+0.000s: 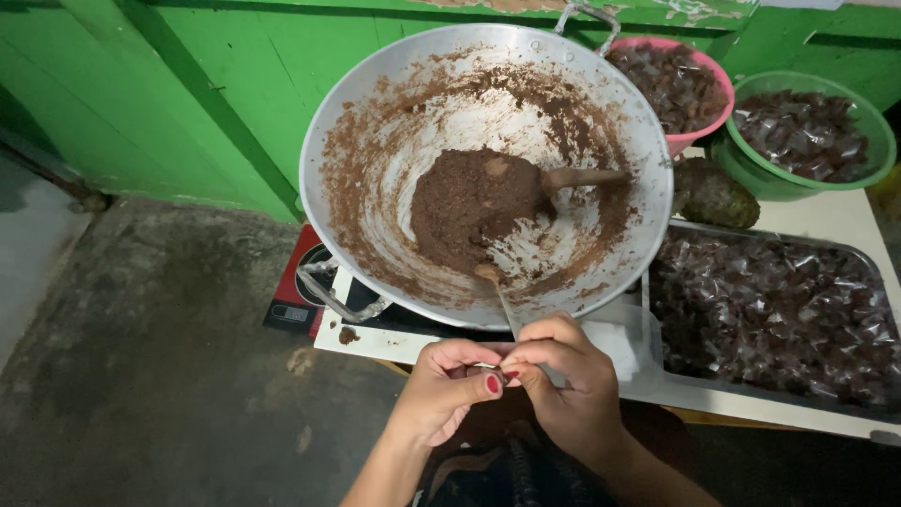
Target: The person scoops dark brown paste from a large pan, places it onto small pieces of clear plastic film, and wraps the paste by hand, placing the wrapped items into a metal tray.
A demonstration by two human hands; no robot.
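**Fingers pinched together below the big pan**

Green painted boards back a low table point(845, 221) standing on rough concrete floor point(150, 357). My left hand point(449, 387) and right hand point(563, 380) meet just off the table's near edge, fingertips pressed narrowly together around something small; what it is, I cannot tell. A thin spoon point(499, 296) rises from between them, its bowl resting in the wide metal pan point(375, 103), which tilts toward me on a red-edged cooker point(293, 299) at the table's left end. Brown paste point(469, 202) sits in the pan's middle with a wooden spatula point(582, 176) stuck in it. Right of the pan, a metal tray point(878, 272) holds wrapped dark pieces; pink bowl point(706, 127) and green bowl point(751, 174) at the far edge hold more.
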